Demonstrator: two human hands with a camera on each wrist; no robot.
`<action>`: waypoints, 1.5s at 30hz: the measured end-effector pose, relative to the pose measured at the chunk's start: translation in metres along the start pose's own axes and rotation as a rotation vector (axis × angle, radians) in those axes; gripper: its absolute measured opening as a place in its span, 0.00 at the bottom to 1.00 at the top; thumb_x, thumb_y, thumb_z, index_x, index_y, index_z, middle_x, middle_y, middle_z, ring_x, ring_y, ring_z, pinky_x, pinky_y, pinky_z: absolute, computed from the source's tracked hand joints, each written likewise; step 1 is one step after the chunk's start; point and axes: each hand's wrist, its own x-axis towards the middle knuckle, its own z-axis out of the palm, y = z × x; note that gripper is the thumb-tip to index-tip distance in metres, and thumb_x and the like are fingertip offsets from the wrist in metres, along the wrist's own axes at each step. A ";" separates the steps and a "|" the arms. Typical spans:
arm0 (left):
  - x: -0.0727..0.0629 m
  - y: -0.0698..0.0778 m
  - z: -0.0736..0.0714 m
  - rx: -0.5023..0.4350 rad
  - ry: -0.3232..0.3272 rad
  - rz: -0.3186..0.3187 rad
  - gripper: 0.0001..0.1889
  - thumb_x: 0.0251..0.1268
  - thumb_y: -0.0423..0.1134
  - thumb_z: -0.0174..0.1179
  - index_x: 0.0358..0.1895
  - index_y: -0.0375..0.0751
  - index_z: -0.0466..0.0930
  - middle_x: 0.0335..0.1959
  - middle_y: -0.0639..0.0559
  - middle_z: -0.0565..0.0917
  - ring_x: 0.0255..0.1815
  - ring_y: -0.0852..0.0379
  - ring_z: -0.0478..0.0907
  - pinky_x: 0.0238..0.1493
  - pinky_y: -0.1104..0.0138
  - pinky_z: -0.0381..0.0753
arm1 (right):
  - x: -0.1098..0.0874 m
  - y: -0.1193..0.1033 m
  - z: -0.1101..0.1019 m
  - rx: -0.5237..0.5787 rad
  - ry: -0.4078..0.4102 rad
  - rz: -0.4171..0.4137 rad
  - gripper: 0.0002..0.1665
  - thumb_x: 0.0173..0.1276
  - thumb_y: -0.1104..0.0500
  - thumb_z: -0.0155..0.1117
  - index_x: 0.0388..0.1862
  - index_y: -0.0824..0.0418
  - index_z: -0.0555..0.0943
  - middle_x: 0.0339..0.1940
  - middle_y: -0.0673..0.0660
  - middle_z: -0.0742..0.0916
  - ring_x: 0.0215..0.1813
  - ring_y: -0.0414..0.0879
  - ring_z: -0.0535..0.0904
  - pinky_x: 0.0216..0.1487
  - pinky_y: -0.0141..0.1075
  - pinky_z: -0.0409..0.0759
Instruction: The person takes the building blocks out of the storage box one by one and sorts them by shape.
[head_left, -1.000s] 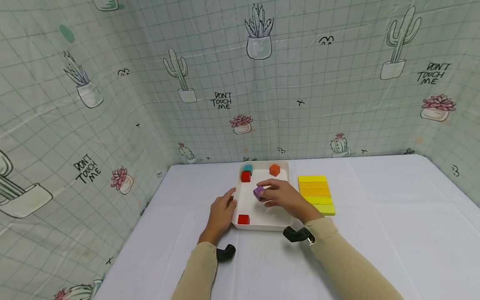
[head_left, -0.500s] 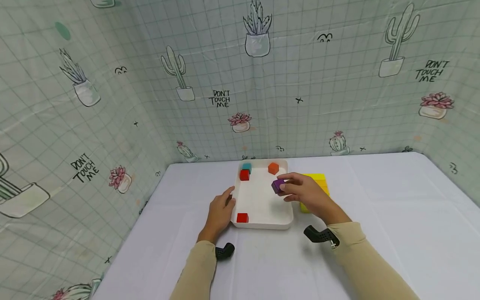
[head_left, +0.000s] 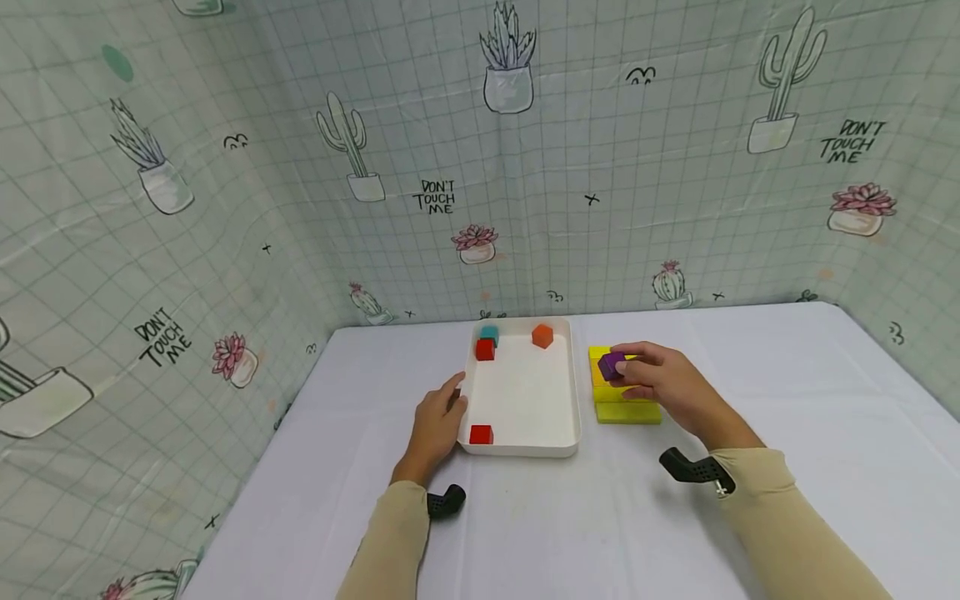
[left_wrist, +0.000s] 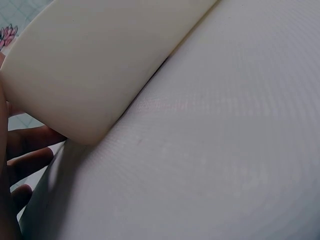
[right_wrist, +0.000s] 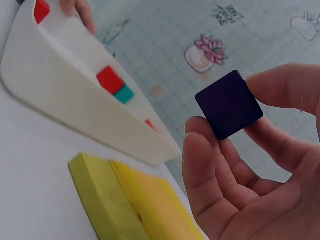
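A purple cube (head_left: 611,367) is pinched between the thumb and fingers of my right hand (head_left: 675,390), raised over the row of yellow blocks (head_left: 628,412). The right wrist view shows the cube (right_wrist: 230,105) dark, one square face toward the camera. My left hand (head_left: 437,423) lies along the left side of the white tray (head_left: 525,450), its extended fingers (left_wrist: 32,140) at the outer wall near a corner. Inside the tray are a red cube (head_left: 485,350) against a teal cube (head_left: 489,332), an orange cube (head_left: 542,336) and another red cube (head_left: 481,435).
The yellow blocks, some more orange in tone, lie side by side just right of the tray. A white cloth (head_left: 525,525) covers the table. Behind it hangs a cactus-print sheet (head_left: 420,125), which also runs along both sides.
My right hand has carried the purple cube rightward, from above the tray to above the yellow blocks. My left hand has stayed by the tray's left side.
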 end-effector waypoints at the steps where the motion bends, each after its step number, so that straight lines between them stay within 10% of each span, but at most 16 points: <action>1: 0.000 0.000 0.000 0.004 -0.001 -0.002 0.25 0.77 0.43 0.50 0.75 0.51 0.67 0.60 0.42 0.79 0.62 0.44 0.73 0.64 0.46 0.72 | -0.002 0.001 -0.003 -0.012 0.006 0.004 0.31 0.76 0.52 0.59 0.70 0.68 0.69 0.64 0.70 0.76 0.57 0.57 0.80 0.53 0.36 0.82; 14: 0.002 0.003 0.001 0.013 -0.007 -0.043 0.26 0.77 0.45 0.50 0.75 0.53 0.67 0.63 0.43 0.77 0.64 0.44 0.72 0.65 0.46 0.72 | -0.025 0.019 -0.021 -0.089 -0.013 0.063 0.33 0.75 0.50 0.61 0.69 0.70 0.69 0.65 0.70 0.75 0.55 0.54 0.81 0.53 0.35 0.82; 29: 0.000 0.003 -0.002 0.007 -0.010 -0.041 0.25 0.77 0.44 0.50 0.75 0.52 0.67 0.63 0.43 0.77 0.64 0.44 0.71 0.65 0.45 0.71 | -0.034 0.037 -0.003 -0.217 -0.137 0.089 0.30 0.70 0.49 0.67 0.63 0.67 0.76 0.47 0.60 0.87 0.45 0.54 0.82 0.44 0.41 0.84; 45: 0.001 0.002 -0.001 -0.001 -0.018 -0.032 0.26 0.77 0.45 0.50 0.75 0.52 0.67 0.63 0.44 0.77 0.64 0.44 0.72 0.66 0.46 0.71 | -0.035 0.041 0.016 -0.454 -0.083 0.041 0.23 0.66 0.47 0.71 0.51 0.62 0.83 0.29 0.55 0.85 0.32 0.49 0.79 0.34 0.40 0.81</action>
